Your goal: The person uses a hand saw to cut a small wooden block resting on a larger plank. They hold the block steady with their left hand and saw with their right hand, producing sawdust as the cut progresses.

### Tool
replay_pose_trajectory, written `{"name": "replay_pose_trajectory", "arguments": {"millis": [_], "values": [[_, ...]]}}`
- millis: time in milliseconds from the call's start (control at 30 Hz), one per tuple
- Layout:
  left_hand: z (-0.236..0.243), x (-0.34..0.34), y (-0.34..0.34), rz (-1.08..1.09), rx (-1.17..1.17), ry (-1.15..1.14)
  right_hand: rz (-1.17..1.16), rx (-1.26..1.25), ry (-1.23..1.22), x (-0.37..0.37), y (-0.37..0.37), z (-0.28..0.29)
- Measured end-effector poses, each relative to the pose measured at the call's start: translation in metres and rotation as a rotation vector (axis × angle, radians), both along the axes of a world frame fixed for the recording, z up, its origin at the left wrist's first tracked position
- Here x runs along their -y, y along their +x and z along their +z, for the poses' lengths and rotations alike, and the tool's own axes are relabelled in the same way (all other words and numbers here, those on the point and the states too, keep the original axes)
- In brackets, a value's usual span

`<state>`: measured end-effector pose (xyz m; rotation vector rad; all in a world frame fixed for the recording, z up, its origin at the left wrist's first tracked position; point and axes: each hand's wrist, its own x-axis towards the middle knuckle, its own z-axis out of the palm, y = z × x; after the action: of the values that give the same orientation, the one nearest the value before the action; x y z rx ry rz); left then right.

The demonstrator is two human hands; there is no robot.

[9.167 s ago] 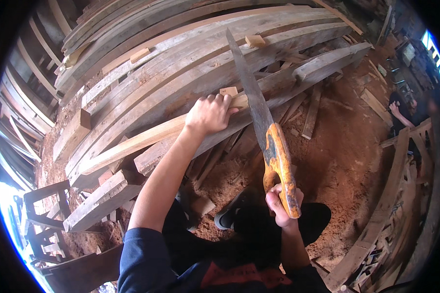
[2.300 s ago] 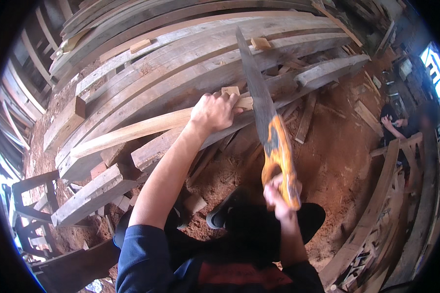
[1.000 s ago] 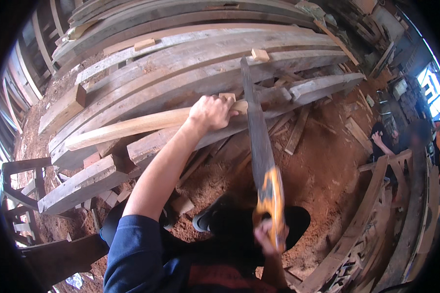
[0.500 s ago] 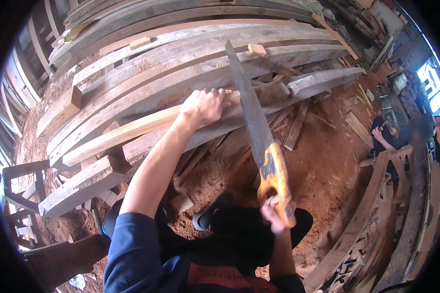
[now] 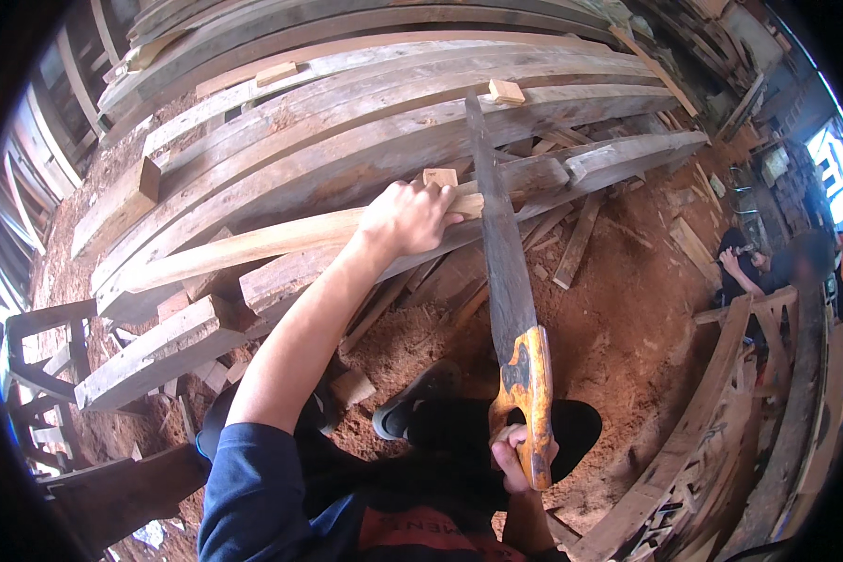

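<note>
My left hand [image 5: 406,217] is closed over a light wooden strip [image 5: 281,245] near its right end, with the fingers curled round it. In my right hand [image 5: 516,453] is the worn yellow-orange handle of a handsaw [image 5: 510,272]. Its long grey blade points away from me and passes beside the strip's right end, close to my left fingers. Whether the teeth touch the wood, I cannot tell. Just beyond my left knuckles sits a small wooden block [image 5: 440,176]. Below the strip runs a thick grey beam [image 5: 295,276].
Long curved beams [image 5: 384,117] lie stacked across the far side. Another small block [image 5: 507,91] rests there, near the saw's tip. Offcuts [image 5: 581,239] litter the reddish sawdust-covered ground [image 5: 618,309]. At right, a person [image 5: 745,272] is beside curved timbers [image 5: 693,412].
The saw has come back toward me with my right hand, its blade turned straighter. The light strip has shifted, its right end nearer me, and the block beyond my left hand shows more.
</note>
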<state>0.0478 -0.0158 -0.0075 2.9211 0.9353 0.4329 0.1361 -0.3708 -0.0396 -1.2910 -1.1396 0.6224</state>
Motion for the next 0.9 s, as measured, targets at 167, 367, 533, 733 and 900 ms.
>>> {"name": "replay_pose_trajectory", "arguments": {"millis": [167, 367, 533, 733, 900], "values": [[0.003, -0.001, 0.002, 0.017, -0.012, 0.001, -0.07, -0.066, -0.03, 0.006, -0.002, 0.0], [0.003, -0.013, 0.005, 0.057, -0.011, -0.01, -0.118, -0.24, -0.054, -0.079, 0.02, 0.009], [-0.002, -0.005, 0.001, 0.025, -0.034, -0.035, -0.09, -0.048, -0.082, -0.009, 0.002, 0.003], [-0.003, -0.001, 0.0, 0.02, -0.016, 0.007, -0.049, 0.042, -0.08, 0.002, 0.0, 0.01], [-0.003, -0.007, 0.002, 0.037, 0.005, -0.026, -0.064, -0.167, -0.07, -0.065, 0.023, 0.002]]}}
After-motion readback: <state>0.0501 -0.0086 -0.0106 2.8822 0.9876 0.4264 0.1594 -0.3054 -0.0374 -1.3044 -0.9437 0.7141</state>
